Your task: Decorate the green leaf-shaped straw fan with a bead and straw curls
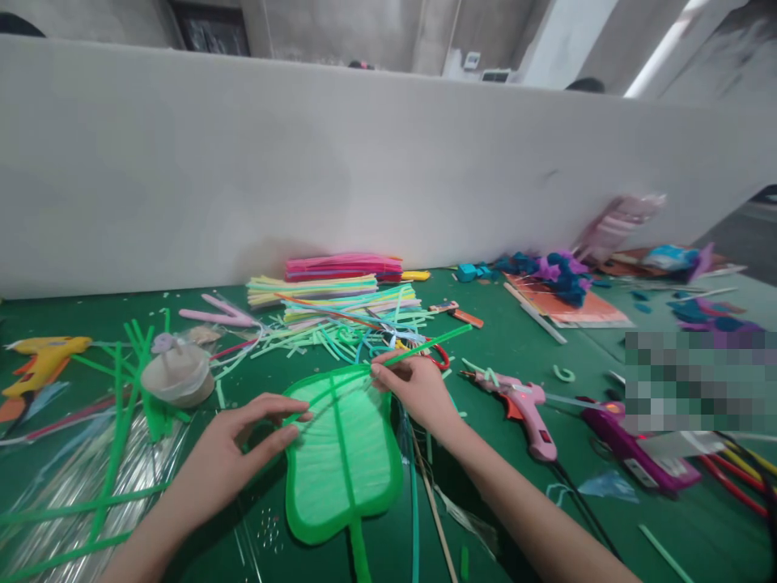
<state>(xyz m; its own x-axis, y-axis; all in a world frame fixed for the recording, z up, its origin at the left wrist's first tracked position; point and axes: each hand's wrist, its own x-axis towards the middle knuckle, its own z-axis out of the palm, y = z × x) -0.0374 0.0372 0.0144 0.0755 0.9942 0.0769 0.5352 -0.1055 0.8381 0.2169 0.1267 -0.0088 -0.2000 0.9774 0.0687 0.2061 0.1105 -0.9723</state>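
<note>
A green pipe cleaner [434, 343] is stretched slantwise between my hands. My right hand [418, 389] pinches it between thumb and fingers, and its free end sticks out up and to the right. My left hand [258, 433] has thumb and fingers closed on its lower left end. Beneath it lies a leaf-shaped green fan [364, 453] with a fuzzy rim, a middle rib and a thin, shiny green surface. The fan's stem [358, 551] points toward me. Whether the pipe cleaner touches the fan's surface I cannot tell.
Bundles of coloured pipe cleaners [346, 291] lie behind the fan. A pink glue gun [522, 405] rests at right, a yellow glue gun [45, 364] at left. Near my left arm are clear sticks [91, 502] and a plastic-wrapped lump [176, 376]. A white partition [364, 162] borders the green table.
</note>
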